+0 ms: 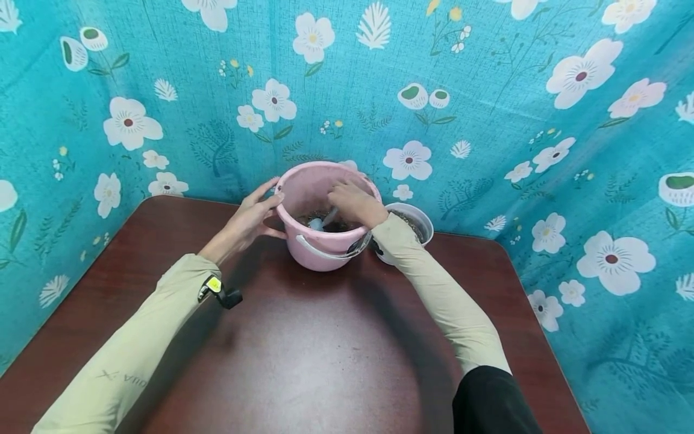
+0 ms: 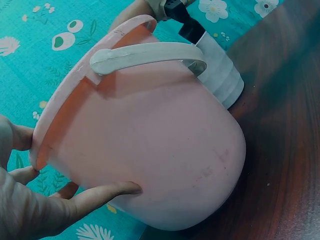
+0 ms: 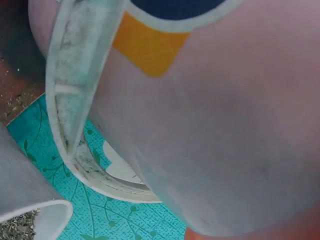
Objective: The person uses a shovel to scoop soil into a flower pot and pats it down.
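Observation:
A pink bucket point(image 1: 325, 256) stands near the far edge of the table, its pale handle point(image 2: 150, 56) hanging down against the side. My left hand point(image 1: 249, 220) grips the bucket's rim from the left; in the left wrist view one finger of the left hand point(image 2: 35, 205) lies along the outer wall. Inside the bucket, my right hand point(image 1: 355, 202) reaches over the near right rim and holds a pale, translucent scoop point(image 1: 317, 223) by its handle. Dark, loose material point(image 1: 341, 226) lies at the bottom around the scoop. The right hand's fingertips are partly hidden.
Right behind my right forearm stands a white pot point(image 1: 425, 224) with dry, chopped bits point(image 3: 19, 227) in it, close beside the bucket. The dark red table point(image 1: 303, 361) ends at a blue flowered curtain point(image 1: 336, 78). A few crumbs dot the tabletop.

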A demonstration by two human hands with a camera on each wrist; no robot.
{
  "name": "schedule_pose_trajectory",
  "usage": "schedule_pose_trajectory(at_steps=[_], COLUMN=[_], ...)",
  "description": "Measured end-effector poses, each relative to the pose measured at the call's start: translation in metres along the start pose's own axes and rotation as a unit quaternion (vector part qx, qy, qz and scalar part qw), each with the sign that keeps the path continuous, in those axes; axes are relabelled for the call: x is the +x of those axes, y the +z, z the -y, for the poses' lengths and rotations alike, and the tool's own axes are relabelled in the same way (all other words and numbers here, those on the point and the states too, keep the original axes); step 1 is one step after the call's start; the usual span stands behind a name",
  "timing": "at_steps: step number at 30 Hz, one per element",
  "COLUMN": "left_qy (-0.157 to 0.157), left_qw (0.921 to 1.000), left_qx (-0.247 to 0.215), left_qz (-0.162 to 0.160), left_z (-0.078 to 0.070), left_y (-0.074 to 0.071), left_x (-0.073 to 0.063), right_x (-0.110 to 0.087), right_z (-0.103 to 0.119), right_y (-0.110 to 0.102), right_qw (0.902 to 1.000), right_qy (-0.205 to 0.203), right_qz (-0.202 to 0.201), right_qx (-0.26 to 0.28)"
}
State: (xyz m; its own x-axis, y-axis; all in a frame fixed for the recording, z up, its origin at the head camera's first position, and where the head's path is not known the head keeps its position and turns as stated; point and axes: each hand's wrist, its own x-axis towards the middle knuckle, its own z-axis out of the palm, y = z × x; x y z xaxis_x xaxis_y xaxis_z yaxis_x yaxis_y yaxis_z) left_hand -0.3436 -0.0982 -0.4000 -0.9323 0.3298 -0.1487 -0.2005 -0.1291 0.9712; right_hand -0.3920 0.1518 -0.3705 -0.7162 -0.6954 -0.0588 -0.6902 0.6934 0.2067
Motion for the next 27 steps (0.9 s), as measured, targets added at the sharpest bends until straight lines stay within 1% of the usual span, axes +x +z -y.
schedule_pose_trajectory(at_steps=[3, 6, 7, 9, 10, 14, 17, 19, 22, 27], left_qy=[0.002, 0.003, 0.004, 0.004, 0.005, 0.009, 0.012, 0.012, 0.008, 0.005], left_qw=[1.0000, 1.0000, 1.0000, 0.9999, 1.0000, 1.0000, 0.9999, 0.9999, 1.0000, 1.0000], left_qx=[-0.001, -0.004, -0.006, -0.008, -0.006, 0.001, 0.004, 0.004, 0.000, -0.002], left_qz=[-0.003, 0.001, 0.003, 0.006, 0.006, 0.000, -0.001, -0.001, 0.001, -0.003], left_z=[0.000, 0.002, 0.002, 0.002, 0.002, 0.001, -0.001, -0.001, 0.000, 0.002], left_y=[0.000, 0.000, 0.000, 0.000, 0.000, -0.001, 0.000, 0.000, 0.001, 0.002], left_x=[0.000, 0.001, 0.001, 0.002, 0.001, 0.000, 0.000, 0.001, 0.001, 0.000], right_x=[0.002, -0.002, -0.004, -0.010, -0.013, -0.026, -0.035, -0.042, -0.051, -0.069], right_z=[-0.001, -0.005, -0.007, -0.012, -0.014, -0.026, -0.035, -0.038, -0.042, -0.044], right_y=[0.000, -0.003, -0.003, -0.007, -0.010, -0.020, -0.024, -0.025, -0.022, -0.015], right_qw=[0.9996, 0.9988, 0.9983, 0.9959, 0.9940, 0.9839, 0.9800, 0.9778, 0.9753, 0.9693], right_qy=[-0.018, -0.025, -0.026, -0.022, -0.016, -0.012, -0.017, -0.012, -0.004, 0.009], right_qz=[-0.020, -0.042, -0.048, -0.057, -0.054, -0.064, -0.081, -0.092, -0.108, -0.152], right_qx=[-0.011, 0.005, 0.020, 0.067, 0.093, 0.167, 0.181, 0.188, 0.193, 0.193])
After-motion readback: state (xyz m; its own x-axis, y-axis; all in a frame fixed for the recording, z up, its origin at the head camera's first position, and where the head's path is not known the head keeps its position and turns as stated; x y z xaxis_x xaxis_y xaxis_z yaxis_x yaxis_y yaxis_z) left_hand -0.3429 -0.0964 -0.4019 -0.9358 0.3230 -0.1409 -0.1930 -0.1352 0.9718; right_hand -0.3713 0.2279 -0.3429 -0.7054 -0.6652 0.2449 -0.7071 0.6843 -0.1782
